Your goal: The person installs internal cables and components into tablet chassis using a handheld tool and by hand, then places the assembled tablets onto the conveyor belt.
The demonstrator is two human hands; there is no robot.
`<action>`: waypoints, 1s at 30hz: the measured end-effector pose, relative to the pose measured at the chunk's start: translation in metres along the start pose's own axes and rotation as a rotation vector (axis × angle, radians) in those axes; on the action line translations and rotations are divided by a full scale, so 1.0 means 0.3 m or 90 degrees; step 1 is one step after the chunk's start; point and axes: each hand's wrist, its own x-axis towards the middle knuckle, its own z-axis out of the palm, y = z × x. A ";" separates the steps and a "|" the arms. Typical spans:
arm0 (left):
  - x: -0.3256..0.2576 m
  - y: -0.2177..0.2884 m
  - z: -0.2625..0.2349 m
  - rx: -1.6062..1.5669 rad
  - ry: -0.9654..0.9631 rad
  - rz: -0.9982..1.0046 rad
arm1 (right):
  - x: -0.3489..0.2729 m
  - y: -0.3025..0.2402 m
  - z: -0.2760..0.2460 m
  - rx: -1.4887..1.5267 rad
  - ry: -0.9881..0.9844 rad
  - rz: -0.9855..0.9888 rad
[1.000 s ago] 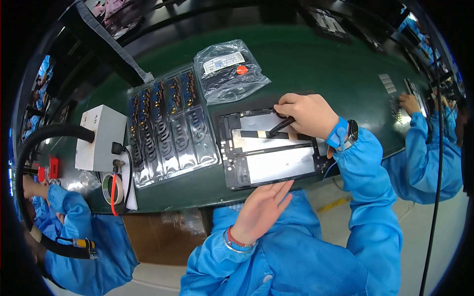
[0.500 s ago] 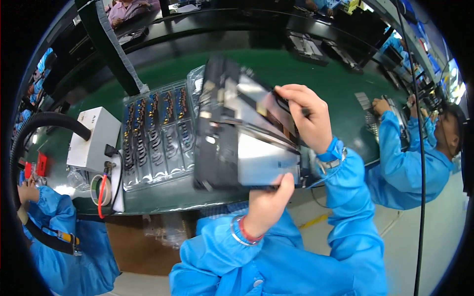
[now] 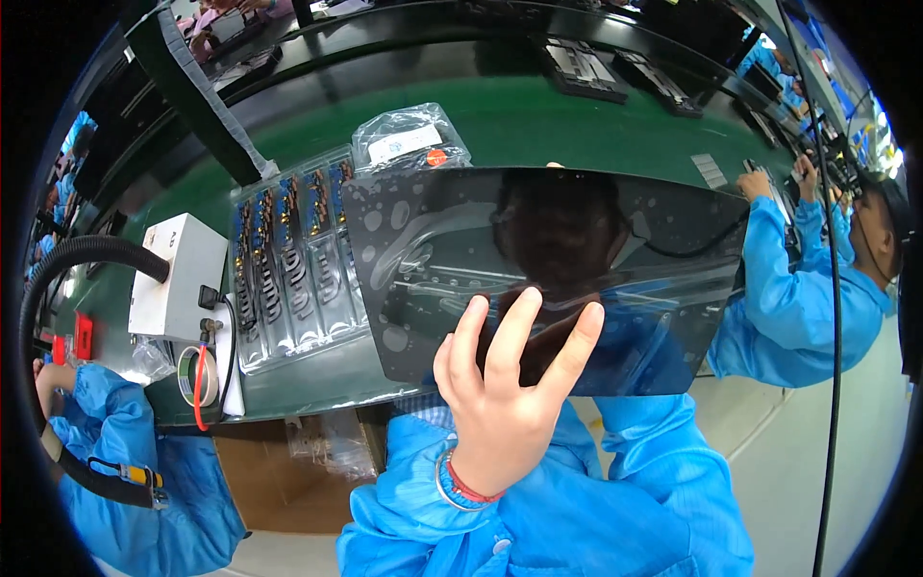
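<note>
A large dark glossy panel [image 3: 596, 250] is raised on edge close in front of me, over the green table [image 3: 538, 106]. It reflects a head and blue sleeves. My left hand [image 3: 500, 404] presses on its lower edge with fingers spread against the near face. My right hand [image 3: 554, 165] is almost wholly hidden behind the panel. Only a fingertip shows over the top edge, and its blue sleeve rises from below on the right.
Left of the panel lies a clear blister tray of small parts [image 3: 288, 279], with a plastic bag [image 3: 409, 139] behind it. Further left are a white box [image 3: 178, 288], a tape roll [image 3: 197, 375] and a black hose [image 3: 87, 255]. Co-workers in blue sit at the right [image 3: 798, 288] and left [image 3: 115, 471].
The panel lay flat on the table a second ago with my right hand working on it. Both hands then lifted and tilted it up towards my face, and it now fills the middle.
</note>
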 end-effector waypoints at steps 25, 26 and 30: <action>-0.021 -0.035 0.280 -1.165 -0.017 -0.713 | -0.170 0.069 -0.015 -0.471 -0.534 -0.018; -0.016 -0.039 0.287 -1.207 -0.027 -0.747 | -0.183 0.092 -0.014 -0.488 -0.542 0.008; -0.041 -0.060 0.315 -1.346 -0.021 -0.783 | -0.215 0.136 -0.007 -0.483 -0.532 0.059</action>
